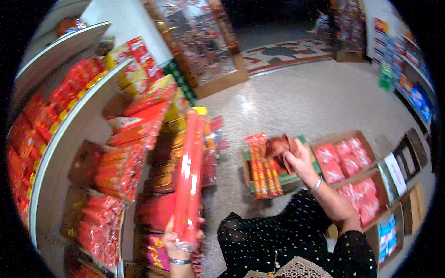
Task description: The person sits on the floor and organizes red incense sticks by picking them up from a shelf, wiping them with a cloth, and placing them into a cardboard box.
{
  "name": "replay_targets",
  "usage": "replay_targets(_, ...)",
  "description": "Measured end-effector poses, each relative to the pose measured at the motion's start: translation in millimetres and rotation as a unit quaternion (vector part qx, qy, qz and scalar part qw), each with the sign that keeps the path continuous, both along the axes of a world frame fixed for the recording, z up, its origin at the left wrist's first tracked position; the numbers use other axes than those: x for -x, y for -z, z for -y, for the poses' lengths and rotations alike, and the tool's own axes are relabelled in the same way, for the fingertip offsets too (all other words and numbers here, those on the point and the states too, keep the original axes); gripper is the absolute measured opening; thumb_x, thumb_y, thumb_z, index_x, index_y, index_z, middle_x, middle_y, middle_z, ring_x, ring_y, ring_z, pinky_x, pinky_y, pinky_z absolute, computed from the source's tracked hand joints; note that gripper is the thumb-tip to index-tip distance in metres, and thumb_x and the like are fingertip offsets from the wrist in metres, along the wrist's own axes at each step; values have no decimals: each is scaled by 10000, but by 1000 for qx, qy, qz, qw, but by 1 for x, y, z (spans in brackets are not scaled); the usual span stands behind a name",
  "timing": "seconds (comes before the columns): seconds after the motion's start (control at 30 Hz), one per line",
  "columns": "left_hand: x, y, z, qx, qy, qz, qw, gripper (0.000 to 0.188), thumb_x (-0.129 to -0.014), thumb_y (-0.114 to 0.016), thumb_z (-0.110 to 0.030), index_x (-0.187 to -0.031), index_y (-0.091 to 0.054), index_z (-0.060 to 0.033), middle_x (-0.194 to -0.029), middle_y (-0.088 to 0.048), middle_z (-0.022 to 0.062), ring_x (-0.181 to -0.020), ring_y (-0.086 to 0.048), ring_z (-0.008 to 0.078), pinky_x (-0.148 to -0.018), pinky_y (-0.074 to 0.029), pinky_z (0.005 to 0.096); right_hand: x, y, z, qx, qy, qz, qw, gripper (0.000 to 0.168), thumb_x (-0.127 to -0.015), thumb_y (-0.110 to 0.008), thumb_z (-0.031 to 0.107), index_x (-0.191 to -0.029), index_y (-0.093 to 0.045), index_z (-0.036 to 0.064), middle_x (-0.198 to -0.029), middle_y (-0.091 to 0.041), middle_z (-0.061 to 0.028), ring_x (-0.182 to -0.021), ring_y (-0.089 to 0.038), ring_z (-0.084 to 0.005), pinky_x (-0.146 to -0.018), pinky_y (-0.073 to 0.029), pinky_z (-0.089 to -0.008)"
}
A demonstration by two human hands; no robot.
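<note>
My left hand [174,238] grips the lower end of a long pack of red sticks in clear wrap [189,173], which stands nearly upright in the view and has a yellow tip. At the centre right, my right hand [297,158] holds a crumpled brown-red cloth or wrapper [282,147]; its exact kind is unclear. Just below and left of that hand, several slim red and yellow packs [262,173] lie across a green and brown cardboard box [292,179].
Shelves [74,114] of red packets fill the left side. Cardboard boxes [347,180] with pink-red bagged goods stand at the right. A decorated door [203,41] stands open at the top, and another stocked shelf [412,87] is at the far right.
</note>
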State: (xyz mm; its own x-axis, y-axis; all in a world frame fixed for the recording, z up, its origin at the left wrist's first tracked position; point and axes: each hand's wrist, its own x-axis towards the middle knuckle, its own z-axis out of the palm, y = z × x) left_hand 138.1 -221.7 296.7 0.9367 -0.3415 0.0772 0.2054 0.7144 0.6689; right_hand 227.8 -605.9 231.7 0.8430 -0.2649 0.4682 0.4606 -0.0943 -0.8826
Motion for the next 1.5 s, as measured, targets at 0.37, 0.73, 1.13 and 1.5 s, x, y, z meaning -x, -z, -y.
replay_targets(0.37,24,134,117,75,421,-211,879,887,-639,-650,-202,-1361,-205,59,-1355,-300,294,-1118,-494,373,-683,-498,417,108,28,95,358,233,2,904,304,-685,-592,73,-976,-559,-9,-1022,-514,-146,-991,-483,-314,-869,-393,-386)
replay_targets(0.73,11,182,93,-15,438,-219,872,795,-691,-658,-241,-1343,-283,18,-1281,-415,260,-1118,-457,469,-687,-506,504,109,125,6,479,159,-83,859,144,-638,-579,153,-715,-550,35,-854,-497,-157,-818,-487,-324,-707,-392,-455)
replay_targets(1.13,15,200,82,-36,431,-259,863,777,-823,-501,-555,-1353,-280,-32,-1321,-395,203,-1035,-537,410,-688,-535,461,133,113,-99,460,-110,138,870,200,-663,-611,209,-800,-538,83,-871,-516,-90,-873,-512,-269,-733,-416,-412)
replay_targets(1.5,5,168,107,-127,447,-189,865,762,-757,-656,-160,-1370,-225,-25,-1203,-474,245,-936,-599,343,-676,-558,404,81,140,96,452,219,4,865,89,-711,-549,103,-788,-562,59,-887,-566,-144,-858,-538,-336,-759,-436,-429)
